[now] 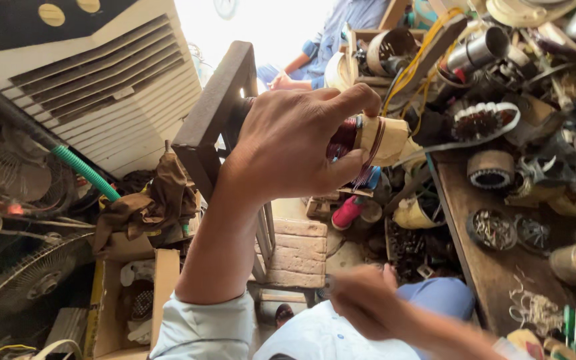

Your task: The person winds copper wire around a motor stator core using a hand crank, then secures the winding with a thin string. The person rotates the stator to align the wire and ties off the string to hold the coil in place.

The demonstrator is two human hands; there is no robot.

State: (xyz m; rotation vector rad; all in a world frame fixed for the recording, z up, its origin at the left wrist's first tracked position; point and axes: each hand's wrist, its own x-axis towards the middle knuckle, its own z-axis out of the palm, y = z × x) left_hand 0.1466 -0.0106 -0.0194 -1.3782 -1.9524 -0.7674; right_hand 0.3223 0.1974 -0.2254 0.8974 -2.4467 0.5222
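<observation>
At the centre of the frame the left hand (295, 143) closes around a coil (375, 141) of reddish copper wire on a tan former. The blurred right hand (361, 293), lower centre, looks curled; its grip cannot be told. The cluttered desk (495, 267) lies at right.

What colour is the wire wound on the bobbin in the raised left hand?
Reddish-copper wire on a beige bobbin, gripped by the left hand; head view.
</observation>
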